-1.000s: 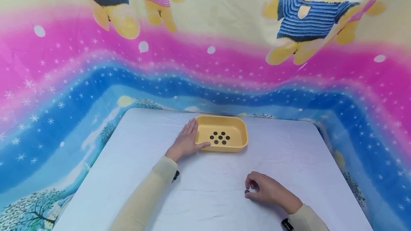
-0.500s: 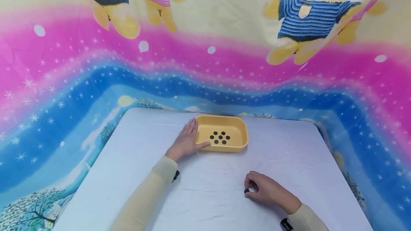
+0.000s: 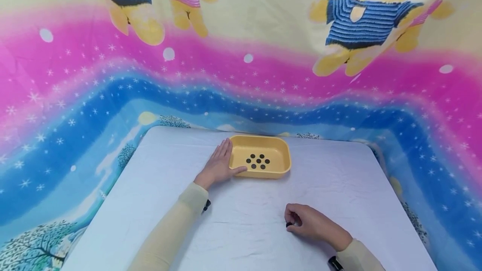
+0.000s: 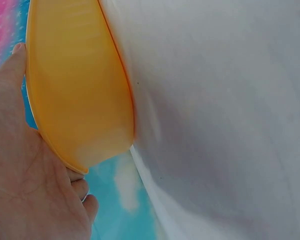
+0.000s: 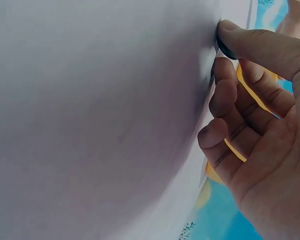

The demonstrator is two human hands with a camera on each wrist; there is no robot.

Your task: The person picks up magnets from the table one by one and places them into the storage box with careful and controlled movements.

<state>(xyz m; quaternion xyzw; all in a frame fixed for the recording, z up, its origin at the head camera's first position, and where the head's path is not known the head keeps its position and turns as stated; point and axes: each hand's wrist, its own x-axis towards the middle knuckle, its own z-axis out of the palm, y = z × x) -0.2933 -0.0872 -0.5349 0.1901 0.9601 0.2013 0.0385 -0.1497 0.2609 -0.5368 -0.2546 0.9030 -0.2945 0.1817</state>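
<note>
My left hand (image 3: pixel 217 170) lies against the left end of a shallow yellow tray (image 3: pixel 280 175), fingers straight along its side and thumb across the near rim. In the left wrist view the tray's outer wall (image 4: pixel 82 85) fills the space beside that palm. Several small black discs (image 3: pixel 258 161) are grouped on the tray's floor. Nearer the front, right of the middle, my right hand (image 3: pixel 310 222) pinches another small black disc (image 5: pixel 226 49) between thumb and fingertips, low over the white cloth. Its other fingers are curled, and the disc is partly hidden by them.
A white cloth (image 3: pixel 241 237) covers the table. Behind it hangs a patterned curtain (image 3: pixel 241 83) with bears and snowflakes, close to the tray's far side. The tray stands near the table's back edge.
My right hand has shifted slightly left and its fingers have drawn closer around the disc, which shows less now. The left hand, the tray and the discs in it have not moved.
</note>
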